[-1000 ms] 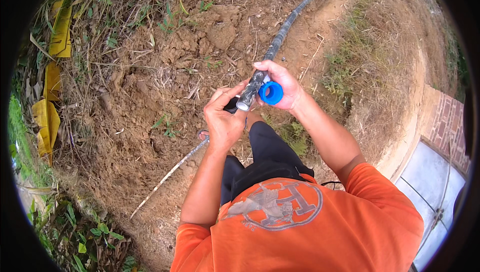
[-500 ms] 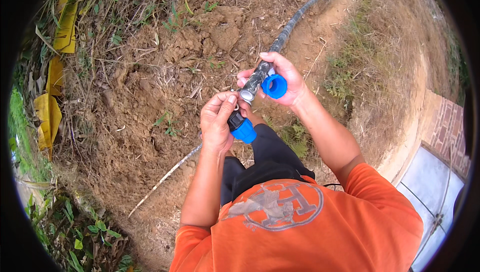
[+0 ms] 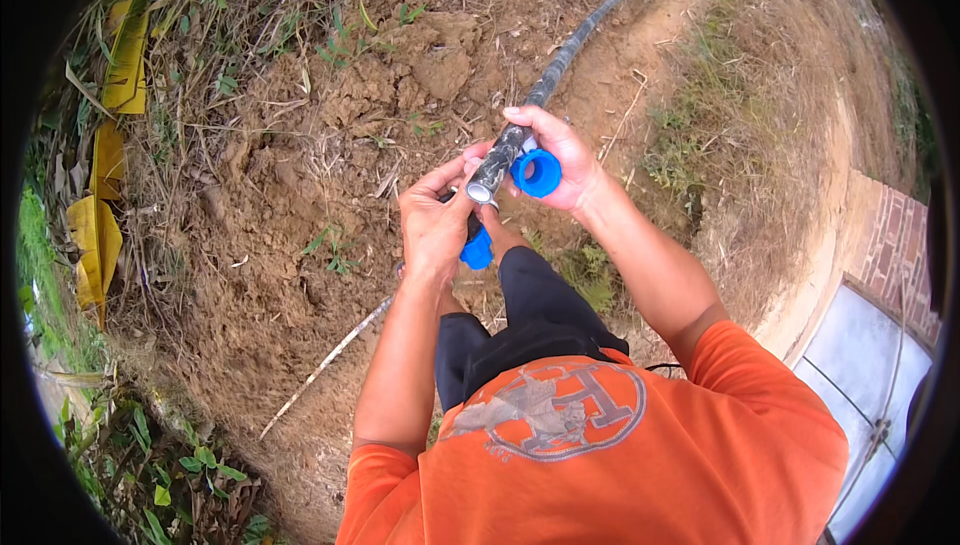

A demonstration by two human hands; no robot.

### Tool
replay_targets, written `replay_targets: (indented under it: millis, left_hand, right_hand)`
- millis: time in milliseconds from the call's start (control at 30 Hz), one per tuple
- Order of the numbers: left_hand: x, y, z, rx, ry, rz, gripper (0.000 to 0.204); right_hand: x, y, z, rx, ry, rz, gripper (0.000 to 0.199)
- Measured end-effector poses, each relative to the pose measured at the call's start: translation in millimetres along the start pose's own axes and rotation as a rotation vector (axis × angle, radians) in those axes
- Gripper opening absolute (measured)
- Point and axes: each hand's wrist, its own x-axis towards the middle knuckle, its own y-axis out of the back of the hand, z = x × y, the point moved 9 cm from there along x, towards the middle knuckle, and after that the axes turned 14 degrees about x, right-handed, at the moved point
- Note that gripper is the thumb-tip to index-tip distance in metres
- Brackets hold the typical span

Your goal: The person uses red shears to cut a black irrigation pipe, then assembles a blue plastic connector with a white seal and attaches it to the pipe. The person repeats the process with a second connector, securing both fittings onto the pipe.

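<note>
My right hand is closed round a black, mud-smeared pipe and also holds a blue ring-shaped nut against its side. The pipe's cut end, pale at the rim, points toward me. Close by that end, my left hand has its fingers bent and pressed together, gripping a black-and-blue pipe fitting. Most of the fitting is hidden behind the fingers and the pipe end; its blue lower part shows. The left fingertips are right at the pipe's end, and whether they touch it is unclear.
Beyond my hands the pipe runs to the far right over bare brown soil. A thin pale pipe or stick lies at lower left. Yellow dried leaves line the left, and a brick strip and grey panel stand right.
My left hand has moved up and closer to the pipe, so the fitting is now mostly covered. The pipe end and my right hand with the nut have shifted slightly left.
</note>
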Motion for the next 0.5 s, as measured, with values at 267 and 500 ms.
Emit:
replay_targets:
  millis: [267,500]
  left_hand:
    - [-9.8,2.2,16.5,0.334,-0.258,0.070,0.028]
    - [-22.2,26.2,7.8,0.019,-0.253,0.157,0.033]
  right_hand:
    - [0.0,5.6,-1.2,-0.045,0.019,-0.011,0.047]
    - [3.4,-0.7,-2.0,0.054,0.043,-0.015,0.033]
